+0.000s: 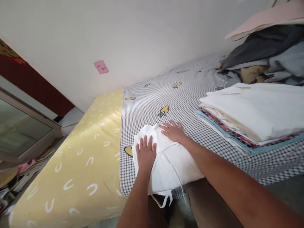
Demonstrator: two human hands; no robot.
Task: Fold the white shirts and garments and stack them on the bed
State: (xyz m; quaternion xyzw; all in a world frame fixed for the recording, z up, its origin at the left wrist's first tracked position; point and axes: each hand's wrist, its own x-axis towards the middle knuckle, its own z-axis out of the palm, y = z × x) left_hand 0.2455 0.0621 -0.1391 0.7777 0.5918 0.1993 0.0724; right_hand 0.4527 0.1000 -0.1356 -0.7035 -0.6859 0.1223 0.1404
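Note:
A folded white garment [172, 164] with thin tie strings lies at the near edge of the bed, its ties dangling over the side. My left hand [145, 152] rests flat on its left part, fingers spread. Across the upper right of the cloth lies my right hand [174, 131], palm down with the fingers apart. Neither hand grips anything. Under the garment is a black-and-white checked sheet [147, 107] printed with yellow pineapples.
To the right sits a stack of folded clothes [258, 110], white on top. Behind it rises a heap of dark and grey clothes [266, 47]. Yellow bedding [95, 152] covers the bed's left part. A pink note [101, 66] is on the wall.

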